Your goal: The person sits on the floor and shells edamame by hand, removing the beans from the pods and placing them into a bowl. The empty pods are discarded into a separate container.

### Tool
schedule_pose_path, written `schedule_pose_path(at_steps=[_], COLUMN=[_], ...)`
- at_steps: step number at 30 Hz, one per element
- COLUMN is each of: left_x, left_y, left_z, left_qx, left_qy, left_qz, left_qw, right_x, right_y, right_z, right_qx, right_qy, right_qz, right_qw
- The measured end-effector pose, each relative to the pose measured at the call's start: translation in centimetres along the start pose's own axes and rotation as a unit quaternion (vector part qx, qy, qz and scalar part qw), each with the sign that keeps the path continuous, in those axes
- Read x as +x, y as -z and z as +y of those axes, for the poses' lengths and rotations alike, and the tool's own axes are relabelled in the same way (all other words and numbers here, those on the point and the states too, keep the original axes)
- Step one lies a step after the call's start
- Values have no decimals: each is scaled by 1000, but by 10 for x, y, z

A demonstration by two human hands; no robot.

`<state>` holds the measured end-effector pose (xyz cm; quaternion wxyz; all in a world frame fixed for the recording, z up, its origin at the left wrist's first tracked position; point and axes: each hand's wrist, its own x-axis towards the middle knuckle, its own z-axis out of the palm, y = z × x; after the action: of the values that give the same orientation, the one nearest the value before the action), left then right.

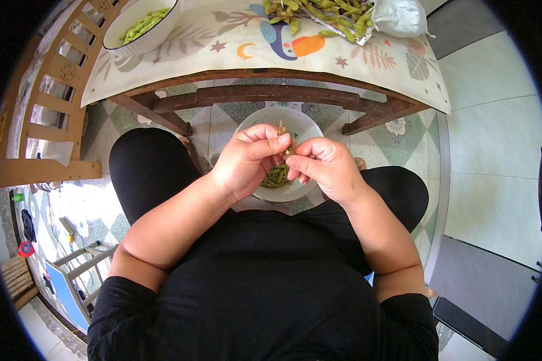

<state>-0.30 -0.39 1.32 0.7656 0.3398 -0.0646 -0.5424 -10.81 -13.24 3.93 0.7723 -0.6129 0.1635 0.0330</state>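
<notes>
My left hand (255, 155) and my right hand (323, 164) meet over a white bucket (282, 196) on the floor between my knees. Between their thumbs and fingers is a brownish soybean pod (290, 146), pinched from both sides. Empty-looking green pods (276, 177) lie in the bottom of the bucket, partly hidden by my hands. On the table ahead, a white bowl with a dark rim (137, 47) holds shelled green soybeans (145, 26). Unshelled soybean pods (338, 16) are heaped at the table's far side, right of centre.
The table (235, 61) has a printed cover and a wooden frame whose near edge lies just beyond the bucket. A white plastic bag (399, 18) is beside the pod heap. A slatted wooden rail (45, 164) stands at the left, and a blue folding stool (67, 289) lower left.
</notes>
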Motion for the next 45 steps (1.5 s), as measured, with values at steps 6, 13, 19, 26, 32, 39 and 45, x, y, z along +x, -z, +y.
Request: schedule_pose_path(at_steps=[6,13,19,26,32,39,45], left_x=[-1,-1,2,2,1,-4,-5], left_y=[2,3,7,5,3,-8,2], left_z=[0,-2,-3,-5,-4,1,-5], left_qx=[-60,-103,-113,-83,-59,54,33], left_qy=[42,34,43,16,0,-30,-47], left_qz=[-37,-103,-79,-75,-57,-148,-15], left_qw=[997,989,990,994,997,987,998], right_x=[3,6,8,6,5,5,2], right_y=[6,8,10,12,13,15,5], right_z=[5,13,10,10,9,12,4], right_qx=[136,268,275,260,208,205,71], right_qy=[-32,-42,-45,-56,-41,-26,-10], right_qz=[-65,-116,-120,-99,-66,-69,-19], right_qw=[988,956,953,959,975,976,997])
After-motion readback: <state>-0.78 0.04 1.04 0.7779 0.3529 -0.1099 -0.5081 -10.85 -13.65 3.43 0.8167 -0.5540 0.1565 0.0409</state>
